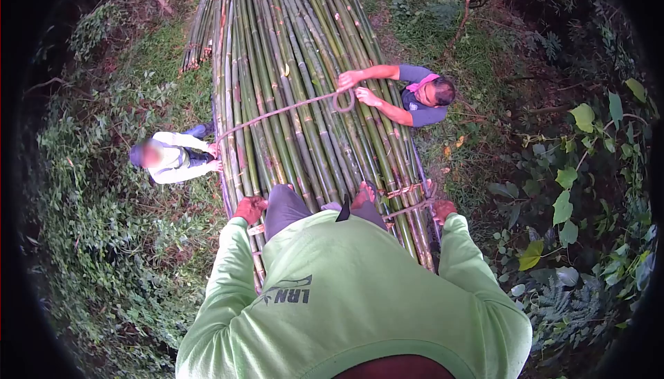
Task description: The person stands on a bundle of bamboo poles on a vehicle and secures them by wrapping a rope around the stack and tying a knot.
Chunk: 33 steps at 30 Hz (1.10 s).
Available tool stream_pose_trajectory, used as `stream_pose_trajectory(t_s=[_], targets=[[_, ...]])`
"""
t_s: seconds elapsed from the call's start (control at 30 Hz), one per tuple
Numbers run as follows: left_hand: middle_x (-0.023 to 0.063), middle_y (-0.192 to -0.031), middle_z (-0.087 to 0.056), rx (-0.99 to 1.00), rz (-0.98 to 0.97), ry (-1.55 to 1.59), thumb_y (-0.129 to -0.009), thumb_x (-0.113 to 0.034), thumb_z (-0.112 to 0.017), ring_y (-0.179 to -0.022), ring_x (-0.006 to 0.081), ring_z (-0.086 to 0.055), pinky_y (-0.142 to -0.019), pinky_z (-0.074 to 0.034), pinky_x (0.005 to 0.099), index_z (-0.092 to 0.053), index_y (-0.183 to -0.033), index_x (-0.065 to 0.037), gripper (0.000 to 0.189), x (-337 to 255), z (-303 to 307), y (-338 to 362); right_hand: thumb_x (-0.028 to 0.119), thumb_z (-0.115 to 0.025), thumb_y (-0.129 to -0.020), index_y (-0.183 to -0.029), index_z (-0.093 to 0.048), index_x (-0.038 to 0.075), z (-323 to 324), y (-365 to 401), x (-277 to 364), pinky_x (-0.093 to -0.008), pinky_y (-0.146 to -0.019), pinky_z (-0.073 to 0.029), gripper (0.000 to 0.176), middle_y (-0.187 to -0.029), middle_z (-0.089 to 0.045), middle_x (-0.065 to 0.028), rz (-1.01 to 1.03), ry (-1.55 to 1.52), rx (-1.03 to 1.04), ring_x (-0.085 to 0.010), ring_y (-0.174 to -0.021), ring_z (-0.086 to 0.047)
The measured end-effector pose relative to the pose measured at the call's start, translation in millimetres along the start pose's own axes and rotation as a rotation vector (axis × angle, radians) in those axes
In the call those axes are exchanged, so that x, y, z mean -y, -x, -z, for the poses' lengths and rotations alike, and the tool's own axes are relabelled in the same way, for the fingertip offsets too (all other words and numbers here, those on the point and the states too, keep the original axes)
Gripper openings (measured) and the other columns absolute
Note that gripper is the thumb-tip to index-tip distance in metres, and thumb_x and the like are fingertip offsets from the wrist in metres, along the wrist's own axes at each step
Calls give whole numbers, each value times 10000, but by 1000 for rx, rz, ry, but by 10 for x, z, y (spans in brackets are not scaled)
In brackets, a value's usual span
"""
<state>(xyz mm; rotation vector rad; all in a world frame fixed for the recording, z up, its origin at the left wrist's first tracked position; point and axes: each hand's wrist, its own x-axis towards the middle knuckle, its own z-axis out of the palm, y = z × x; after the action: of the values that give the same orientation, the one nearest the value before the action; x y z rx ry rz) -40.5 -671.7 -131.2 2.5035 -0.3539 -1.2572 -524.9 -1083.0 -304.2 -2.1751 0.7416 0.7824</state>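
Note:
I sit or crouch on a long load of green bamboo poles. My left hand is closed at the load's left edge, beside a short wooden crosspiece; what its fingers grip is hidden. At the right edge my right hand is closed at a rope that runs over the poles near a second crosspiece. Farther up, another rope crosses the bamboo and ends in a loop on the right.
On the right, a co-worker holds the looped rope with both hands. Another person stands at the left side with hands on the load's edge. Grass and leafy undergrowth flank both sides; broad-leaved vines hang on the right.

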Motion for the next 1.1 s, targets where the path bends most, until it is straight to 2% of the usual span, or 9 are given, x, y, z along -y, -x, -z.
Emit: stream_pose_trajectory(t_s=[0.1, 0.23, 0.47, 0.53, 0.6, 0.67, 0.87, 1.0, 1.1], targets=[[128, -816, -617, 51, -16, -11, -767, -223, -575, -737, 157, -576, -705, -440, 275, -590, -924, -5, 268, -95, -134, 72, 59, -697, -549, -861, -553, 64, 159, -81, 113, -292, -640, -487, 343, -860, -555, -55, 182, 238, -36, -180, -772, -555], [113, -828, -617, 93, -8, 151, -764, -191, -595, -768, 137, -564, -725, -432, 260, -584, -929, 18, 267, -227, -202, 209, 61, -710, -515, -883, -563, 62, 188, -245, 121, -291, -718, -470, 396, -916, -537, -70, -12, -205, 87, -205, -794, -541], [114, -843, -616, 114, -2, 150, -765, -182, -599, -793, 146, -564, -742, -435, 260, -573, -958, 25, 285, -50, -232, 76, 142, -691, -565, -924, -552, 93, 306, -207, 260, -303, -807, -434, 387, -948, -526, -77, 137, 352, 143, -230, -893, -515], [118, -848, -615, 122, -24, 167, -764, -188, -603, -794, 150, -565, -739, -437, 261, -569, -968, 25, 297, -87, -254, 54, 193, -692, -568, -930, -544, 92, 204, -248, 167, -311, -828, -410, 403, -968, -515, -74, -14, -16, 186, -229, -929, -495], [119, -854, -614, 153, -32, 140, -761, -192, -607, -791, 151, -566, -734, -438, 259, -567, -975, 20, 305, -153, -250, 25, 226, -691, -571, -937, -535, 90, 131, -231, 132, -318, -838, -393, 420, -983, -507, -70, 33, 28, 167, -228, -951, -482], [119, -860, -612, 164, -32, 90, -758, -193, -610, -788, 150, -567, -730, -439, 257, -566, -979, 16, 308, -265, -242, 11, 240, -688, -576, -946, -525, 85, 120, -171, 185, -324, -837, -382, 433, -993, -501, -66, 270, 488, 85, -226, -961, -474], [119, -872, -613, 169, -71, 42, -753, -190, -615, -794, 142, -570, -729, -441, 256, -569, -977, 10, 303, -397, -206, -20, 190, -678, -549, -906, -545, 120, 141, -133, 257, -308, -752, -415, 387, -888, -538, -58, 336, 444, 69, -218, -871, -521], [123, -884, -610, 185, -80, 72, -747, -176, -622, -812, 148, -572, -743, -440, 256, -563, -981, 19, 311, -297, -230, -95, 258, -687, -558, -923, -534, 79, -366, -491, -317, -320, -796, -384, 434, -910, -524, -55, 126, -294, 155, -222, -904, -482], [128, -902, -606, 195, -70, 135, -738, -155, -631, -829, 154, -572, -756, -437, 255, -552, -993, 31, 325, -247, -246, -119, 266, -679, -564, -861, -547, 90, -59, -339, 35, -323, -778, -393, 370, -843, -532, -52, 146, 123, 96, -219, -865, -489]])
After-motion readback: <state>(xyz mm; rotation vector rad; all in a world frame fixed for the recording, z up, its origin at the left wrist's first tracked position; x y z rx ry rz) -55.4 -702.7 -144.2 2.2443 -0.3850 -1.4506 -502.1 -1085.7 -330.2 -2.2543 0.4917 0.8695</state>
